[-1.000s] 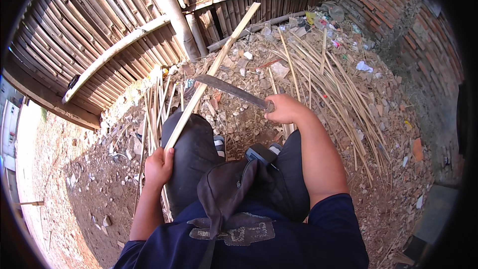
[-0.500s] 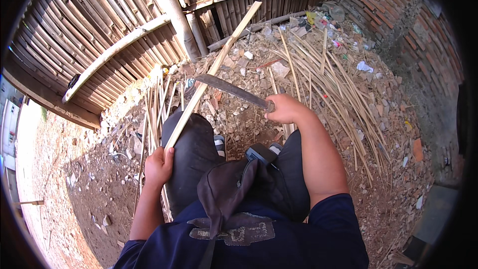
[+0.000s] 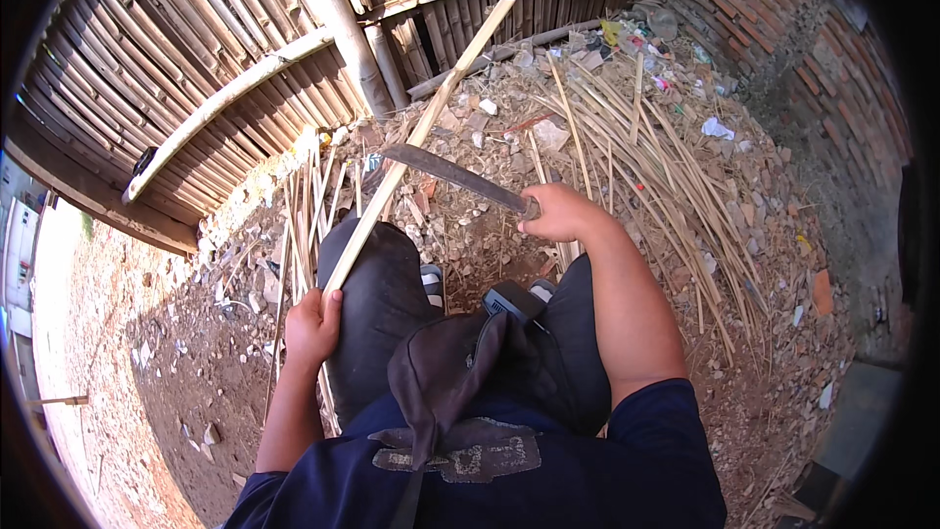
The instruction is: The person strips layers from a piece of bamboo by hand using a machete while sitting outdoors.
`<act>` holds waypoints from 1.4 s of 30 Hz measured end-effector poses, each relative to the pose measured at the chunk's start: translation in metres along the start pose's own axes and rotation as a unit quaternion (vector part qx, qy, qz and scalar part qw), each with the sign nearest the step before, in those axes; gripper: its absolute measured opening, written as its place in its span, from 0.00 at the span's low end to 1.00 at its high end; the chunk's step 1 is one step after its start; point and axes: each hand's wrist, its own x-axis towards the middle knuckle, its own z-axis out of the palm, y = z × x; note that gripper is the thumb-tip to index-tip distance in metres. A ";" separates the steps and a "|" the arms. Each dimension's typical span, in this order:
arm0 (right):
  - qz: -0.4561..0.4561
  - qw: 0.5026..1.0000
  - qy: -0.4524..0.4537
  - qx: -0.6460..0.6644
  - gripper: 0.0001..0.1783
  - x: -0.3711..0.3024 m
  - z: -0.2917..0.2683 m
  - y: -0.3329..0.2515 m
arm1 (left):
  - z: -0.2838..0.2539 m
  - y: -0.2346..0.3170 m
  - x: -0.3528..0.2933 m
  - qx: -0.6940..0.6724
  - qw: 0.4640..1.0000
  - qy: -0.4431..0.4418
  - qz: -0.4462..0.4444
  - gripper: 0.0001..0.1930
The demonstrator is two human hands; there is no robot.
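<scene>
A long pale bamboo strip (image 3: 423, 127) slants up and away across my left thigh. Near its lower end, my left hand (image 3: 312, 325) is closed around it beside the thigh. My right hand (image 3: 558, 213) grips the handle of a machete (image 3: 460, 176) above my right knee. The dark blade points left, and its tip lies across the strip around the middle; whether the edge bites into the bamboo I cannot tell. The handle is mostly hidden by my fingers.
Many cut bamboo strips (image 3: 676, 186) lie on the rubble at right, and more strips (image 3: 311, 198) stand left of my knee. A bamboo wall (image 3: 230, 29) rises ahead, a brick wall (image 3: 842, 88) at right. Plastic litter (image 3: 718, 129) and stones cover the ground.
Almost nothing differs. The strip's far end has shifted very slightly upward; both hands and the machete stay nearly in place.
</scene>
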 end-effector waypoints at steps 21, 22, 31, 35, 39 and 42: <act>-0.014 1.000 0.000 0.016 0.34 0.009 0.010 0.015 | -0.001 0.005 0.000 -0.006 1.000 -0.003 -0.002 0.27; -0.015 1.000 0.003 0.014 0.34 0.009 0.009 0.012 | -0.002 0.004 -0.001 -0.004 1.000 -0.002 -0.003 0.27; 0.020 0.998 0.051 0.000 0.34 -0.005 -0.011 0.027 | -0.003 0.009 0.000 0.005 1.000 0.003 0.009 0.27; 0.013 0.997 0.063 0.046 0.33 -0.011 -0.010 0.013 | -0.001 0.002 -0.001 0.001 1.000 -0.005 -0.012 0.27; 0.019 0.996 0.070 0.046 0.32 -0.013 -0.018 0.023 | -0.004 0.003 -0.001 0.008 1.000 -0.003 0.003 0.27; 0.044 0.995 0.082 0.032 0.31 -0.010 -0.017 0.031 | -0.001 0.007 0.001 0.020 1.000 -0.003 0.012 0.26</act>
